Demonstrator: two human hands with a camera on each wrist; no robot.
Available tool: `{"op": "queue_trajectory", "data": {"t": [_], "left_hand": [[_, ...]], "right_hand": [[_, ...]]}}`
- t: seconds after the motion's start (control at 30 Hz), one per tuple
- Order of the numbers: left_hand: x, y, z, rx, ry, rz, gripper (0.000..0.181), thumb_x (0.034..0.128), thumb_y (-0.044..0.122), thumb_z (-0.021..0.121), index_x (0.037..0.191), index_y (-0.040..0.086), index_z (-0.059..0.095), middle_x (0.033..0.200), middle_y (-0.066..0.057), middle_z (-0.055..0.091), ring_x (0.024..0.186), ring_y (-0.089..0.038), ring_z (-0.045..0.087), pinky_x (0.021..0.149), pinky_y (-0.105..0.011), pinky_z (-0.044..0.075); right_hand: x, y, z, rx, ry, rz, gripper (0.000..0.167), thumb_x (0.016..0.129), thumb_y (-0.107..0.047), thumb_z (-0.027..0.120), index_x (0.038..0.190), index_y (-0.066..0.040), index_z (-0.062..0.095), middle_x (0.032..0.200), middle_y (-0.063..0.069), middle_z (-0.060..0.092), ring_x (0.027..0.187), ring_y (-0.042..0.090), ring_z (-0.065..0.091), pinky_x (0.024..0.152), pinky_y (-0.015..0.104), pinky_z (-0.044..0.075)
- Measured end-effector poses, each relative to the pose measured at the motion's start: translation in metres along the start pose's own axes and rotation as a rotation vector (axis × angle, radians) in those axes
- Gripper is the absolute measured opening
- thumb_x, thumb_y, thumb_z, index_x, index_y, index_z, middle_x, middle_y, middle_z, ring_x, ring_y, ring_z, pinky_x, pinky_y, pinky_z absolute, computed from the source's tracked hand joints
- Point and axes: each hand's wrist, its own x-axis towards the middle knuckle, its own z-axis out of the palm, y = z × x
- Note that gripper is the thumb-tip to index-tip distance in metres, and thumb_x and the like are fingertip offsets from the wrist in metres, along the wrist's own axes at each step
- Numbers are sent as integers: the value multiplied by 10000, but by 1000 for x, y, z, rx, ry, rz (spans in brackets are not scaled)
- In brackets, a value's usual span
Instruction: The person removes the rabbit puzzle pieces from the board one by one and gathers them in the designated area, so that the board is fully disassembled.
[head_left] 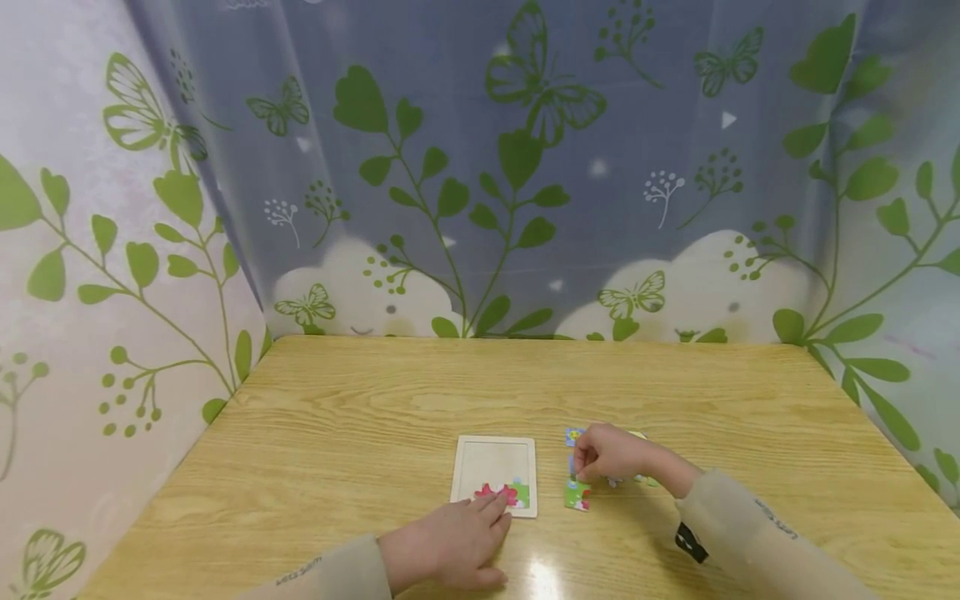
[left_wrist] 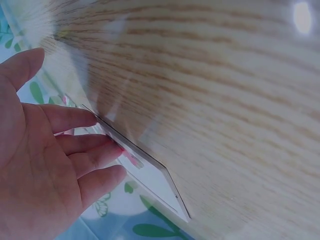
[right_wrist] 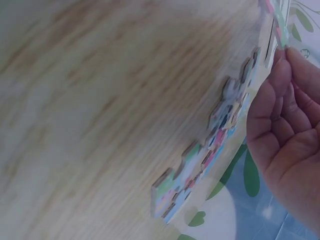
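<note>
A square wooden puzzle tray (head_left: pixel 495 439) lies flat on the table, with joined red and green jigsaw pieces (head_left: pixel 521 494) along its near side. My left hand (head_left: pixel 459 543) lies across the tray's near edge, its fingertips over the red piece; the left wrist view shows the fingers extended. To the right of the tray, my right hand (head_left: pixel 617 454) pinches a green and red jigsaw piece (head_left: pixel 577 496) between thumb and fingertips. The right wrist view shows this piece only in part, at the top edge.
More loose jigsaw pieces (right_wrist: pixel 220 125) lie on the wooden table (head_left: pixel 337 417) beneath and beside my right hand, partly hidden by it in the head view. A curtain (head_left: pixel 465 167) printed with leaves and butterflies stands behind the table.
</note>
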Motion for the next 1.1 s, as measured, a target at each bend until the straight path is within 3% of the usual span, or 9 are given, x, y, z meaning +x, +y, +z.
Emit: {"op": "queue_trajectory", "data": {"t": [0.4,1.1], "left_hand": [[-1,0,0,10,8,11,652,876,534,379,1298,41,433,1369,-132,335,1259,-208,293,976,-271,309],[-1,0,-1,3,14,14,647,878,534,375,1297,44,435,1368,-125,338,1254,-208,304,966,-280,327]], "right_hand": [[1,6,2,3,-17,13,119,755,41,634,674,-29,583,586,-33,528,454,65,442,399,155,375],[0,8,2,17,-19,36,109,765,67,610,688,-5,580,587,2,543,453,88,456,397,167,380]]}}
